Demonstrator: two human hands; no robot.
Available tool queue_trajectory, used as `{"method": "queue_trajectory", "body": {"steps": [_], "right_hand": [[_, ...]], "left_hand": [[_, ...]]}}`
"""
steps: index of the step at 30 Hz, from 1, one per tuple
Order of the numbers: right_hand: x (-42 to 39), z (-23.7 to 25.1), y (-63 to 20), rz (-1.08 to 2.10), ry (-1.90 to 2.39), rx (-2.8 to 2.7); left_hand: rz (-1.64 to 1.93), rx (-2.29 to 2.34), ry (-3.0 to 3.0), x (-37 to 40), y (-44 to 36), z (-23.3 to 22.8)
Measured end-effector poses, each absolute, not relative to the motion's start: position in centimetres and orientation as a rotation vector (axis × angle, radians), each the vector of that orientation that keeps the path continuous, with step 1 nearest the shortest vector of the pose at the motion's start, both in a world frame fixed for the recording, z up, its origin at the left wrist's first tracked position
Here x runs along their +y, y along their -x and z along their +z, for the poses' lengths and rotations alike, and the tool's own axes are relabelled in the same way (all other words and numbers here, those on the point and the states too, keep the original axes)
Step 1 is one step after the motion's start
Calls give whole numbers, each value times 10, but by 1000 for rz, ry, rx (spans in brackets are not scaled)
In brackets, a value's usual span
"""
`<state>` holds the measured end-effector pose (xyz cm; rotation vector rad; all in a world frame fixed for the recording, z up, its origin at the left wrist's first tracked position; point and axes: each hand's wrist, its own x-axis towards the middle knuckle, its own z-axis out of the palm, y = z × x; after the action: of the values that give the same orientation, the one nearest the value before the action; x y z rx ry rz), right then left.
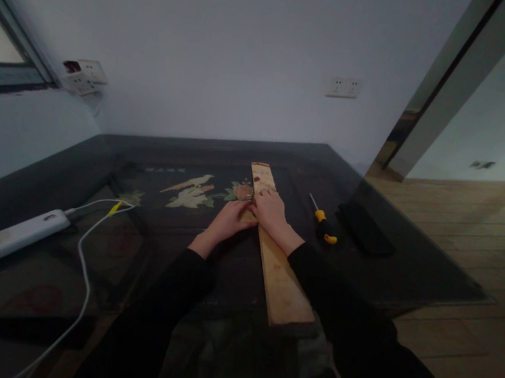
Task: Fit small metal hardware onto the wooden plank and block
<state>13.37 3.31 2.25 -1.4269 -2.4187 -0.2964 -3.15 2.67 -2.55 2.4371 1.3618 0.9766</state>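
A long, narrow wooden board [283, 279] lies on the dark table, its near end at the front edge. My left hand [230, 219] is at the board's left edge, with its fingers curled against the wood. Resting on top of the board, my right hand [270, 212] has bent fingers close to those of the left. What the right fingers hold, if anything, is hidden. Dark marks show on the board's far part, beyond the hands. To the right lies a screwdriver [321, 222] with a yellow and black handle.
A flat black object [365, 230] lies right of the screwdriver. On the left, a white power strip [15, 238] has a white cable [84, 270] with a yellow tag running to the front. The dark table [219, 154], decorated with flowers, stands against a wall with sockets [344, 88].
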Motion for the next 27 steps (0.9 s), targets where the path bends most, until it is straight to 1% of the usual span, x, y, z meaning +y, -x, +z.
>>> {"method": "queue_trajectory", "body": {"steps": [7, 12, 18, 23, 27], "right_hand": [[31, 25, -133, -251, 1389, -2489], [32, 25, -133, -280, 1431, -2438], [35, 22, -134, -285, 1361, -2495], [35, 24, -134, -289, 1416, -2433], [37, 24, -134, -283, 1385, -2489]], "left_hand": [[978, 1347, -2420, 23, 30, -21], [986, 1349, -2407, 23, 30, -23], [985, 1326, -2418, 25, 31, -24], [981, 1351, -2400, 25, 31, -26], [984, 1358, -2401, 24, 31, -25]]}}
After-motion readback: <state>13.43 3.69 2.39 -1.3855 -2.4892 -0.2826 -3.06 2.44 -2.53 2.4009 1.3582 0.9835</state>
